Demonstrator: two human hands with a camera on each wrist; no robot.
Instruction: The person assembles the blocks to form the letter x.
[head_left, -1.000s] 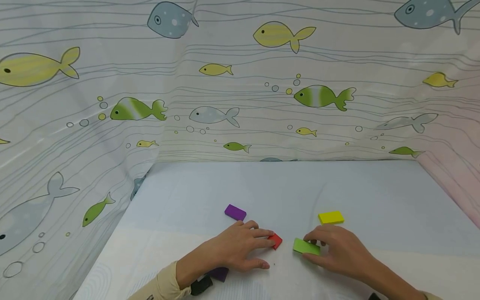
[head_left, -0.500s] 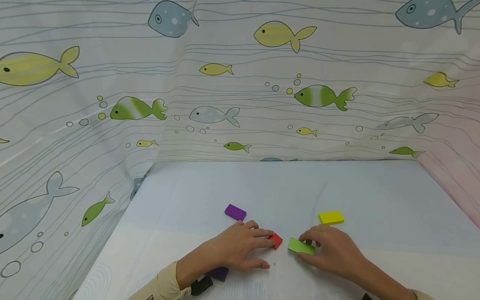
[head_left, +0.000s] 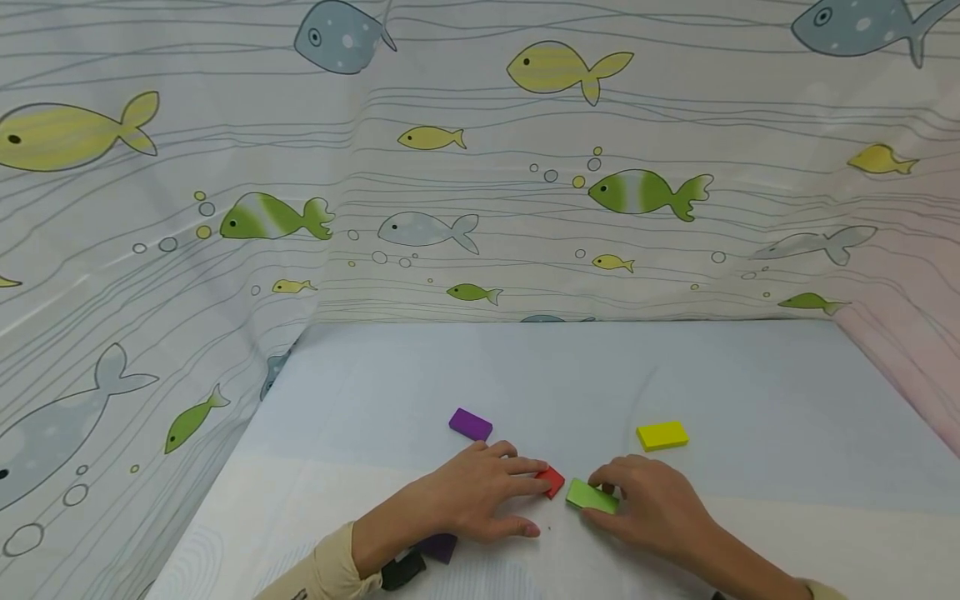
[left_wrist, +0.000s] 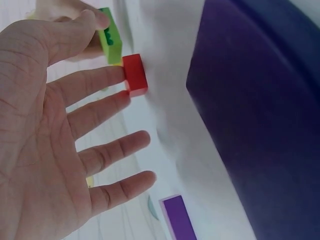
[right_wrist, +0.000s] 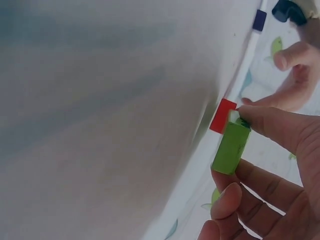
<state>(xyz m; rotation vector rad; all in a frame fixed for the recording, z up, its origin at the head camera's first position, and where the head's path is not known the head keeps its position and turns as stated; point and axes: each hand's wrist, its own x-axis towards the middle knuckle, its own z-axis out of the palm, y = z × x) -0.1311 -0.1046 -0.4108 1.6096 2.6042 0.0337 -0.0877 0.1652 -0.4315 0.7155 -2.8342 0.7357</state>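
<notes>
My left hand (head_left: 483, 493) is spread with straight fingers, two fingertips on a small red block (head_left: 552, 482) lying on the white table. In the left wrist view those fingers (left_wrist: 102, 107) touch the side of the red block (left_wrist: 135, 75). A light green block (head_left: 591, 497) is pinched between the thumb and fingers of my right hand (head_left: 651, 504), just right of the red one. From the right wrist view, the green block (right_wrist: 231, 145) overlaps the red block (right_wrist: 223, 116), with dark marks at its end by the thumb.
A purple block (head_left: 471, 425) lies beyond my left hand, a yellow block (head_left: 662, 435) beyond my right. Under my left forearm a dark purple block (head_left: 437, 547) is partly hidden. A fish-patterned cloth (head_left: 465, 183) rises behind the table (head_left: 555, 375).
My right hand has slid the green block leftward, closer to the red block. The left hand and the red block have stayed in place.
</notes>
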